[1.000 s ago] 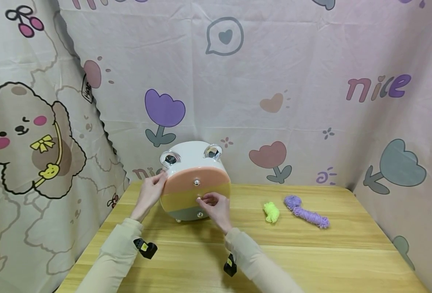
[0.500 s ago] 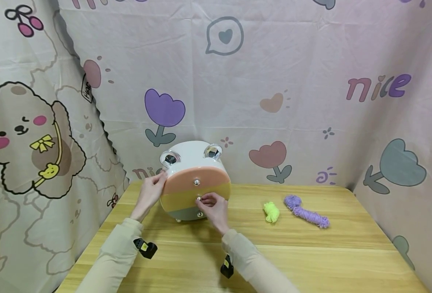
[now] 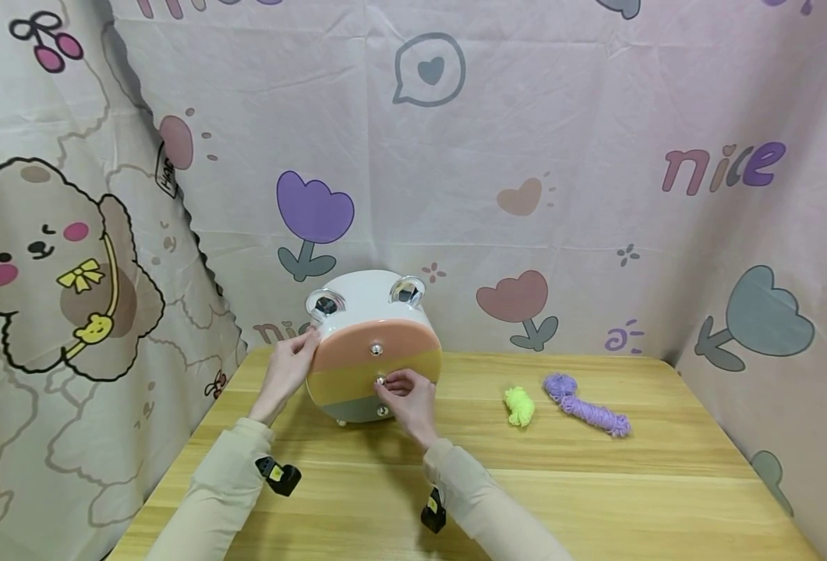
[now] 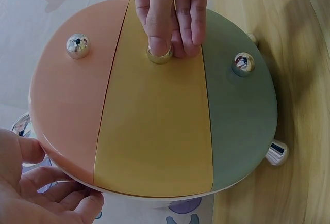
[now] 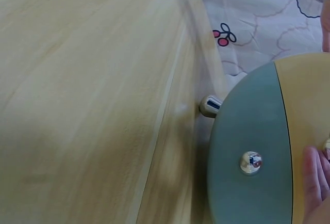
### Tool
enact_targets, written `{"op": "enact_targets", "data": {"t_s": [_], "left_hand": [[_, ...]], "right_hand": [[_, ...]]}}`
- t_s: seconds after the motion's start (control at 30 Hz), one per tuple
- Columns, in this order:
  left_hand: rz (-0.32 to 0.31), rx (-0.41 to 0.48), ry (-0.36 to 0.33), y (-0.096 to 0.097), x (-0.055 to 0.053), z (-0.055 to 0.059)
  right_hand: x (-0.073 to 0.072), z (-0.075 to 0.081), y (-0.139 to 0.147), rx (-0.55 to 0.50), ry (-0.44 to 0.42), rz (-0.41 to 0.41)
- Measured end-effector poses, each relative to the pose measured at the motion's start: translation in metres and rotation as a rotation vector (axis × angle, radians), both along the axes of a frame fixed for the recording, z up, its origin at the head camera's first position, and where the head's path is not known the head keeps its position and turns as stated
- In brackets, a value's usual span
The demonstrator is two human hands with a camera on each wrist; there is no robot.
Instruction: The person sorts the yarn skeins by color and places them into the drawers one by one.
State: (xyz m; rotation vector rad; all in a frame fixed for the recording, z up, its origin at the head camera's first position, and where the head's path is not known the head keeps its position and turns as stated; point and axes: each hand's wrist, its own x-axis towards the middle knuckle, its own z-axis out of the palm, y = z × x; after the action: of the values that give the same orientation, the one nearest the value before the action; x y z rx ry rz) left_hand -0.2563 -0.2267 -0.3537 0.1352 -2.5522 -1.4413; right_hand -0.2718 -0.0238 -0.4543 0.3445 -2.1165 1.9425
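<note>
Toward eleven o'clock from the middle of the table (image 3: 357, 506) stood a small three-drawer cabinet (image 3: 369, 294), its front facing about six o'clock. Its yellow drawer front (image 4: 152, 136) ran lengthwise from nine to three o'clock and appeared level with the orange drawer front (image 4: 72, 100) at twelve and the green drawer front (image 4: 240, 126) at six. For this yellow part, the right hand (image 3: 411, 399) was the nearer: its thumb and fingers pinched the silver knob (image 4: 160, 59), which lay at ten o'clock from the hand's middle. With slightly bent fingers, the left hand (image 3: 289, 370) touched the cabinet's side, at ten o'clock from that knob.
</note>
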Motion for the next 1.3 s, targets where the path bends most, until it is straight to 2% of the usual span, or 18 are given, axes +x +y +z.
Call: {"op": "enact_targets", "data": {"t_s": [0.23, 0.47, 0.6, 0.73, 0.93, 1.3], "left_hand": [[-0.02, 0.002, -0.027, -0.002, 0.001, 0.001], [-0.021, 0.0, -0.032, -0.002, 0.0, 0.001], [-0.019, -0.005, -0.033, -0.002, -0.001, 0.001], [-0.018, -0.006, -0.028, -0.002, -0.001, 0.001], [-0.023, -0.012, -0.023, -0.002, -0.001, 0.0], [-0.025, -0.015, -0.023, -0.002, 0.0, 0.001]], "right_hand": [[-0.001, -0.001, -0.001, 0.001, 0.009, -0.008], [0.023, 0.029, 0.0, -0.024, 0.03, 0.0], [0.025, 0.031, 0.001, -0.016, 0.032, 0.003], [0.021, 0.026, 0.0, -0.002, 0.008, -0.005], [0.009, 0.005, -0.001, 0.008, -0.003, -0.026], [0.013, -0.001, 0.006, -0.011, 0.03, 0.026]]}}
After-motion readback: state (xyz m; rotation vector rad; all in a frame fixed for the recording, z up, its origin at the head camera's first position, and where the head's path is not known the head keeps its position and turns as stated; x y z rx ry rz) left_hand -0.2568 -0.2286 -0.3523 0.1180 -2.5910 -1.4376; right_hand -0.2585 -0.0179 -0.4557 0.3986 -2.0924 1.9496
